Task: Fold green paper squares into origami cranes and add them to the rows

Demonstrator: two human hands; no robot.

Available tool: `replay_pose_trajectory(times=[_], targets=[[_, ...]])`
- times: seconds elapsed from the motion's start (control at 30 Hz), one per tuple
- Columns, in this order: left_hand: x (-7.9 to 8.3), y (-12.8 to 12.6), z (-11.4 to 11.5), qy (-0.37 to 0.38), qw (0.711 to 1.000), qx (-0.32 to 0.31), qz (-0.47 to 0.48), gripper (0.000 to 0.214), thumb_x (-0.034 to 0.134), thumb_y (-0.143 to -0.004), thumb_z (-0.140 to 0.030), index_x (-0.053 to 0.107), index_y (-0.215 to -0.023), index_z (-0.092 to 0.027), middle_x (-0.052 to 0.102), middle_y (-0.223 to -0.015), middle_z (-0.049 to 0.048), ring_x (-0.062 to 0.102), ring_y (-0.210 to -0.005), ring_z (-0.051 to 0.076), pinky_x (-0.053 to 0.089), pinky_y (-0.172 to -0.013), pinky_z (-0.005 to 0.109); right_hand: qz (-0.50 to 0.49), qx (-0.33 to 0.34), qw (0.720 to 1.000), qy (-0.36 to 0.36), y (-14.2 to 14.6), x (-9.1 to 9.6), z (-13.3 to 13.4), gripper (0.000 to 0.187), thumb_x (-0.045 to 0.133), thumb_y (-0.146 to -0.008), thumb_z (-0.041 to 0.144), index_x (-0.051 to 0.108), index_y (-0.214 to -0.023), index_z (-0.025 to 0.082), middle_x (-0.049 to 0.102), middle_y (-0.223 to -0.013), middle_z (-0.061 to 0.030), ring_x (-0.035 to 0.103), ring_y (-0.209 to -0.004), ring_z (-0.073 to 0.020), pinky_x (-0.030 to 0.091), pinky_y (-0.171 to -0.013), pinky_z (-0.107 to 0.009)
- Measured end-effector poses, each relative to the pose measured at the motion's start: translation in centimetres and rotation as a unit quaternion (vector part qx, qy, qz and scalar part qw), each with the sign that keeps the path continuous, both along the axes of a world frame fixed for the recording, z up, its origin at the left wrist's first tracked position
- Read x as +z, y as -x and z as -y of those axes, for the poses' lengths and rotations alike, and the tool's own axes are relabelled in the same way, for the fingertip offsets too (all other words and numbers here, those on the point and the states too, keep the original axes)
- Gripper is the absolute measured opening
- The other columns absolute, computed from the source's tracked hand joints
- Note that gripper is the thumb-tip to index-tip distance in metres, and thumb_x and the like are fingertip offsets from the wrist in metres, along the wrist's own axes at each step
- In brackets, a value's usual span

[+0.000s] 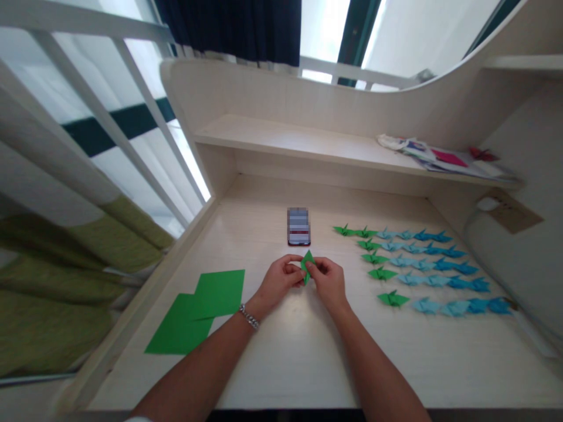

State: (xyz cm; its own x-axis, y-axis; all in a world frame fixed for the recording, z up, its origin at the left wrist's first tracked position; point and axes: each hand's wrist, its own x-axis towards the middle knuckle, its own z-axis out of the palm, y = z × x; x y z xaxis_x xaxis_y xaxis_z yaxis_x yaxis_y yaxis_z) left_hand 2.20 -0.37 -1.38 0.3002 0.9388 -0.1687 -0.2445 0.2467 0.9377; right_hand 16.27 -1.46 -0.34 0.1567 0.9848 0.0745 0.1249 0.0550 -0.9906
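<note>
A small folded piece of green origami paper [309, 258], diamond-shaped with a pointed top, is held upright over the middle of the desk. My left hand [284, 276] pinches its left side, and a chain bracelet circles that wrist. On the other side, my right hand [328, 280] grips it with the thumb lying across its front. The fingers partly cover its lower half. Just beyond the hands a phone [299, 226] lies flat, its screen lit. Two flat square sheets of green paper [220, 293] overlap on the desk, left of my left forearm.
Rows of folded paper cranes, green [393, 299] and blue [477, 305], line the desk's right side. A shelf [281, 140] spans the back, with papers [448, 157] on its right end. White railings [145, 99] and a curtain [65, 252] border the left.
</note>
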Motion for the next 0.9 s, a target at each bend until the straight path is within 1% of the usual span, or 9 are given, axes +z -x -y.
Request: replay_pose_trajectory(times=[0.13, 0.43, 0.63, 0.77, 0.83, 0.9], targets=[[0.01, -0.11, -0.06, 0.006, 1.000, 0.001, 0.010, 0.049, 0.077, -0.062, -0.024, 0.055, -0.103, -0.012, 0.063, -0.063, 0.0006, 0.058, -0.055, 0.011, 0.045, -0.056, 0.024, 0.002, -0.015, 1.000, -0.009, 0.20, 0.11, 0.09, 0.022, 0.064, -0.073, 0.033, 0.071, -0.082, 0.014, 0.069, -0.071, -0.0046, 0.059, -0.063, -0.0162, 0.046, -0.059, -0.027], [0.29, -0.41, 0.25, 0.024, 0.999, -0.018, 0.028, 0.048, 0.079, -0.060, -0.028, 0.057, -0.101, -0.013, 0.062, -0.065, -0.0002, 0.058, -0.055, 0.011, 0.044, -0.057, 0.024, 0.003, -0.060, 0.998, -0.025, 0.29, -0.18, 0.00, 0.025, 0.063, -0.073, 0.037, 0.071, -0.083, 0.015, 0.069, -0.074, -0.0050, 0.057, -0.063, -0.0161, 0.045, -0.061, -0.028], [0.40, -0.14, 0.47, 0.036, 0.997, -0.051, 0.049, 0.042, 0.077, -0.062, -0.024, 0.058, -0.098, -0.014, 0.062, -0.069, 0.0012, 0.059, -0.060, 0.012, 0.045, -0.061, 0.026, 0.000, -0.083, 0.996, -0.028, -0.02, -0.48, -0.21, 0.027, 0.063, -0.073, 0.039, 0.070, -0.083, 0.014, 0.067, -0.072, -0.0050, 0.057, -0.063, -0.0159, 0.045, -0.060, -0.027], [0.40, -0.03, 0.54, 0.049, 0.994, -0.076, 0.066, 0.036, 0.076, -0.062, -0.021, 0.060, -0.094, -0.014, 0.062, -0.067, 0.0009, 0.058, -0.058, 0.012, 0.045, -0.061, 0.026, -0.014, -0.097, 0.995, -0.032, -0.16, -0.49, -0.35, 0.028, 0.064, -0.072, 0.039, 0.069, -0.082, 0.014, 0.066, -0.070, -0.0043, 0.055, -0.061, -0.0151, 0.044, -0.058, -0.027], [0.41, -0.09, 0.54, 0.064, 0.993, -0.072, 0.074, 0.029, 0.074, -0.066, -0.024, 0.061, -0.089, -0.013, 0.062, -0.068, 0.0025, 0.059, -0.059, 0.012, 0.046, -0.061, 0.027, -0.025, -0.091, 0.995, -0.033, -0.16, -0.45, -0.36, 0.028, 0.064, -0.073, 0.039, 0.069, -0.082, 0.014, 0.066, -0.069, -0.0041, 0.055, -0.061, -0.0149, 0.044, -0.058, -0.027], [0.40, -0.22, 0.53, 0.082, 0.992, -0.067, 0.070, 0.025, 0.071, -0.070, -0.031, 0.061, -0.082, -0.012, 0.064, -0.069, 0.0053, 0.060, -0.059, 0.013, 0.046, -0.061, 0.027, -0.032, -0.085, 0.995, -0.033, -0.11, -0.43, -0.33, 0.027, 0.065, -0.072, 0.039, 0.069, -0.082, 0.013, 0.066, -0.070, -0.0041, 0.054, -0.061, -0.0147, 0.044, -0.058, -0.027]])
